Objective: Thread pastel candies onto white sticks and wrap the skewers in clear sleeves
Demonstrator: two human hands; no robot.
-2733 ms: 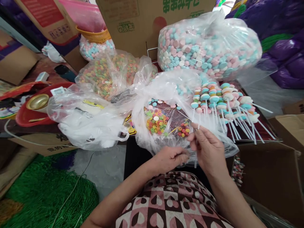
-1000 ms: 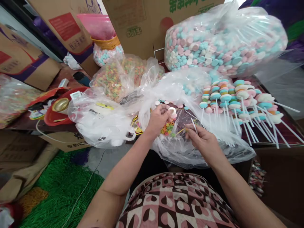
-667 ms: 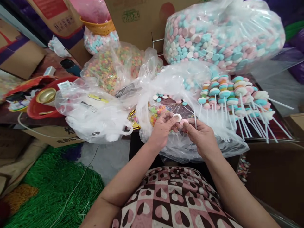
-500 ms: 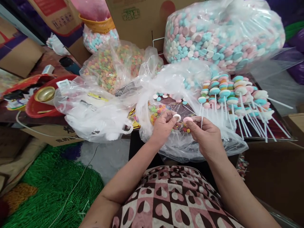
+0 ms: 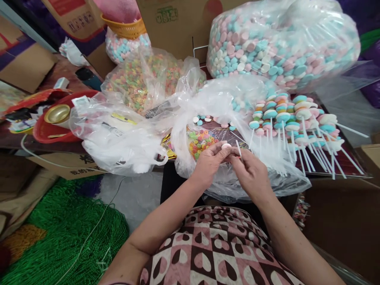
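Together above the tabletop, my left hand [image 5: 211, 159] and my right hand [image 5: 249, 168] almost touch. A pale round marshmallow [image 5: 226, 146] is pinched by the left thumb and fingers. Another piece seems pressed behind it, mostly hidden. From my right fingers a thin white stick [image 5: 238, 147] points up; whether a marshmallow is also in that hand is hidden. Loose gummy rings [image 5: 199, 143] lie just left of my hands, inside an opened plastic bag [image 5: 179, 152]. Finished-looking marshmallow skewers [image 5: 283, 117] are piled to the right.
A big bag of marshmallows [image 5: 282, 43] stands at the back right. Behind my hands sits a bag of gummy rings [image 5: 142, 83]. White plastic bags [image 5: 118, 142] and a red basin [image 5: 44, 132] are on the left. Green cord [image 5: 89, 229] heaps on the floor.
My hands have come together, the right moving left toward the left one. The two marshmallows, held apart before, now meet or overlap. The stick has shifted left with my right hand.
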